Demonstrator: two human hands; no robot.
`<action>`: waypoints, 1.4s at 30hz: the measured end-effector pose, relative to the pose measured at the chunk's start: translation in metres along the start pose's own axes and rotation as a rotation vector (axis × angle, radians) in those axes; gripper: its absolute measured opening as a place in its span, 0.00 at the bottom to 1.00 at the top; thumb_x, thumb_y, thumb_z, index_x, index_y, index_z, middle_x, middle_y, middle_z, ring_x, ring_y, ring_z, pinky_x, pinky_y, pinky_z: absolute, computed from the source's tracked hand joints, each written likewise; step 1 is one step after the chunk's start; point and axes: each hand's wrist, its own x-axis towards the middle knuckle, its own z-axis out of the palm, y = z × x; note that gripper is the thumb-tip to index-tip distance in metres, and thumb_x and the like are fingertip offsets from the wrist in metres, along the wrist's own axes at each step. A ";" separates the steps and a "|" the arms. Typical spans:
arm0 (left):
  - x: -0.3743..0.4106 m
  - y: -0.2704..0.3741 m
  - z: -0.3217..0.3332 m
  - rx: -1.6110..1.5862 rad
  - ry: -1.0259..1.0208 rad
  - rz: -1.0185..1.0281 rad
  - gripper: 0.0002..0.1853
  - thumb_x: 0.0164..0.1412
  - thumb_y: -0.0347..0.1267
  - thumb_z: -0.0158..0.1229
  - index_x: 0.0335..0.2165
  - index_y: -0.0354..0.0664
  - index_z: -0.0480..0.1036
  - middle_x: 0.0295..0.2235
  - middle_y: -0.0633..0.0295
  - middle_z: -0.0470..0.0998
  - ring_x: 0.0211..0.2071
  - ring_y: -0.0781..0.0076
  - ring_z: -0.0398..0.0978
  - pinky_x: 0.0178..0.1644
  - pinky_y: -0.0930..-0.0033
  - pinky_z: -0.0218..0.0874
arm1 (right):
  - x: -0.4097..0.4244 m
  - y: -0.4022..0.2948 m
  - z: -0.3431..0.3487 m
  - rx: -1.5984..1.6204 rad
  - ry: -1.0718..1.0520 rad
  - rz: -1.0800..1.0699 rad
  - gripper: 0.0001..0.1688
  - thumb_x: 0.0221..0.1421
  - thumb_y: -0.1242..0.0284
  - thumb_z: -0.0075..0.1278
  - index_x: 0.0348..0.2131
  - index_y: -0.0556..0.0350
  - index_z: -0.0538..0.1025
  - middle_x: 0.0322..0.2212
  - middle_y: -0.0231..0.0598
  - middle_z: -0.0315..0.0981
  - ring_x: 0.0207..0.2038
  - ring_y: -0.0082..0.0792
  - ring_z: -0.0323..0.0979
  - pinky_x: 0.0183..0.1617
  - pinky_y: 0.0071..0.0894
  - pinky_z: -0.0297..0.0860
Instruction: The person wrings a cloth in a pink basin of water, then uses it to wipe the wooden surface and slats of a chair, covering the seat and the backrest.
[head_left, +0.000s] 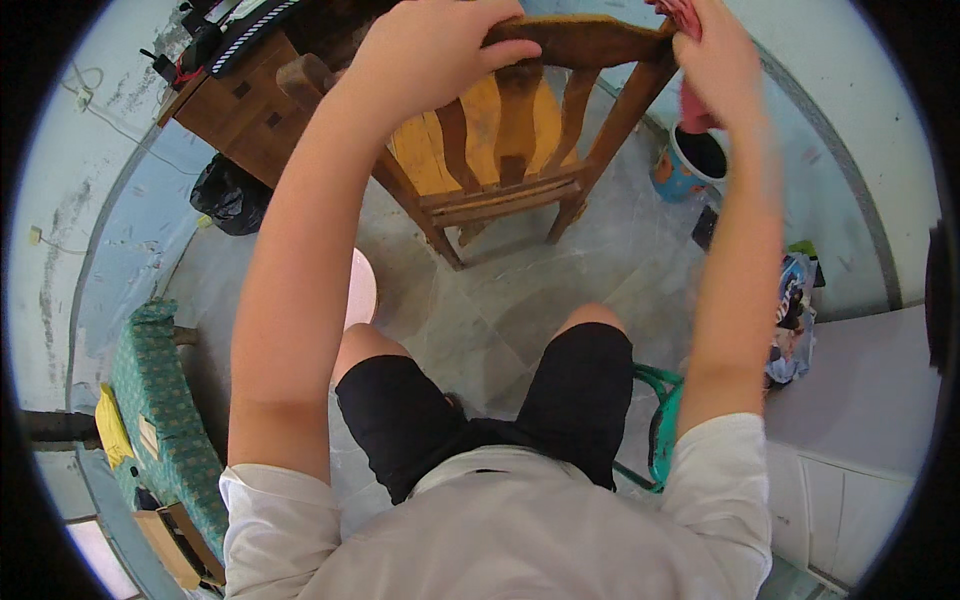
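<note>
Before me stands a wooden chair (517, 120) with a slatted back, its backrest towards me. My left hand (450, 49) grips the left part of the chair's top rail (592, 39), thumb on the near side. At the rail's right corner is my right hand (716, 64), holding a reddish-pink cloth (696, 112). One end of the cloth sticks out above the fist, and the rest hangs below it. The fingers of my right hand are partly hidden, and whether they also touch the wood is unclear.
A wooden desk (232, 105) and a black plastic bag (229, 195) are at the upper left. On the right are a blue patterned bin (667, 176), a plastic bag (795, 315) and a green chair (664, 435). A pink basin (361, 289) sits near my left knee.
</note>
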 end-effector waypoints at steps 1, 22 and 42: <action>0.001 0.002 0.002 -0.027 0.005 0.001 0.20 0.69 0.50 0.56 0.43 0.45 0.75 0.29 0.48 0.81 0.32 0.44 0.80 0.37 0.48 0.71 | 0.021 -0.022 -0.030 0.065 -0.303 0.301 0.25 0.48 0.82 0.42 0.46 0.55 0.77 0.39 0.57 0.78 0.48 0.53 0.77 0.52 0.51 0.72; -0.002 -0.023 0.036 0.036 0.283 0.093 0.18 0.66 0.53 0.59 0.45 0.56 0.78 0.27 0.57 0.82 0.28 0.52 0.80 0.34 0.57 0.70 | -0.018 -0.014 0.003 0.288 0.020 0.005 0.41 0.48 0.88 0.46 0.64 0.60 0.67 0.62 0.60 0.64 0.65 0.57 0.63 0.68 0.46 0.61; -0.002 0.023 0.001 -0.131 0.107 -0.057 0.15 0.64 0.42 0.63 0.37 0.41 0.77 0.26 0.49 0.80 0.29 0.48 0.80 0.33 0.56 0.69 | -0.320 0.015 0.247 0.169 -0.229 0.865 0.45 0.56 0.80 0.51 0.66 0.79 0.49 0.66 0.73 0.49 0.69 0.64 0.52 0.73 0.49 0.52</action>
